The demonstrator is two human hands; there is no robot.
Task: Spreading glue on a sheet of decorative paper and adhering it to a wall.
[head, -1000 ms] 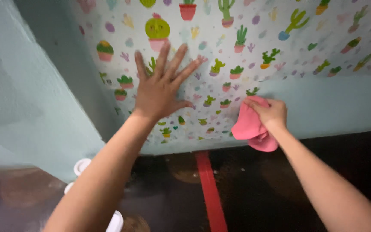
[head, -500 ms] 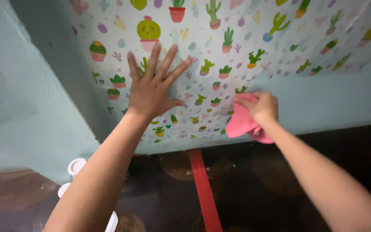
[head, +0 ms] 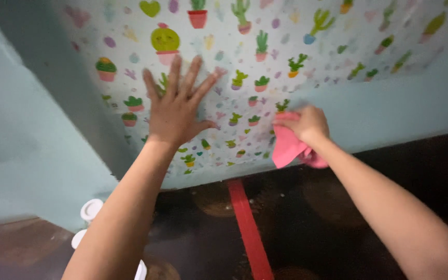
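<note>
A sheet of cactus-patterned wallpaper (head: 286,46) covers the pale teal wall. My left hand (head: 177,103) lies flat on it with the fingers spread, palm pressed against the printed cacti. My right hand (head: 307,124) grips a pink cloth (head: 289,148) and presses it against the paper near the sheet's lower edge, to the right of the left hand. Part of the cloth hangs down below the fist.
Plain teal wall (head: 405,109) runs below and right of the paper. A wall corner (head: 32,129) juts out at left. The dark floor has a red stripe (head: 250,233). White round lids or containers (head: 90,210) sit at the lower left.
My right hand with the pink cloth has slid a little left and up along the paper's lower part. The left hand stays flat in the same spot; the view has shifted slightly.
</note>
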